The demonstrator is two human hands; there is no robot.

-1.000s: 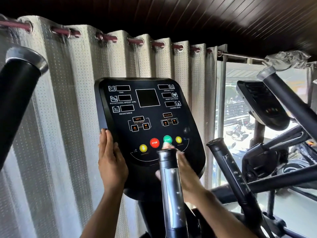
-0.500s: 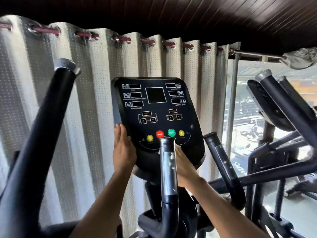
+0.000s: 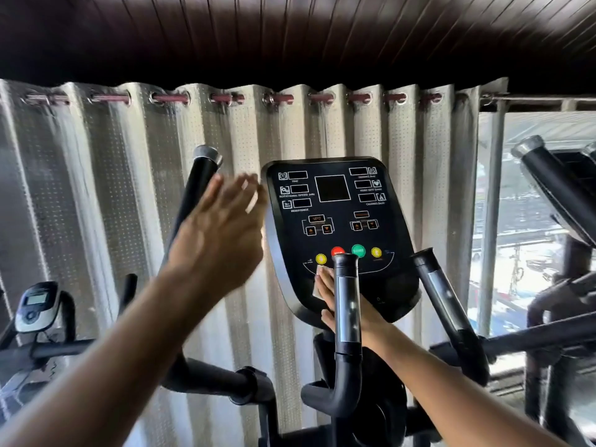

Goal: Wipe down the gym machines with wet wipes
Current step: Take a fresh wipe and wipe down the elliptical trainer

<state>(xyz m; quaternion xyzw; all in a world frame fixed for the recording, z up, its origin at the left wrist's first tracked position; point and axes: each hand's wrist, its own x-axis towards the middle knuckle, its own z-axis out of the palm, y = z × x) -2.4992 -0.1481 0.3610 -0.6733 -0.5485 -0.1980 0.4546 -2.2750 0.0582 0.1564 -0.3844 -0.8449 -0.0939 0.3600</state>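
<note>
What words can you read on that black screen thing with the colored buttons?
All on the black console:
"TIME"
"ROTATIONAL SPEED"
"RESISTANCE"
"MP3"
Right-side labels: too blurred to read.
Words on the red button, green button and yellow buttons: too small.
Small bike display at left: unreadable.

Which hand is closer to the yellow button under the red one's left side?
The right hand, flat on a wipe just below that yellow button. The left hand is raised off the console's left edge.
</note>
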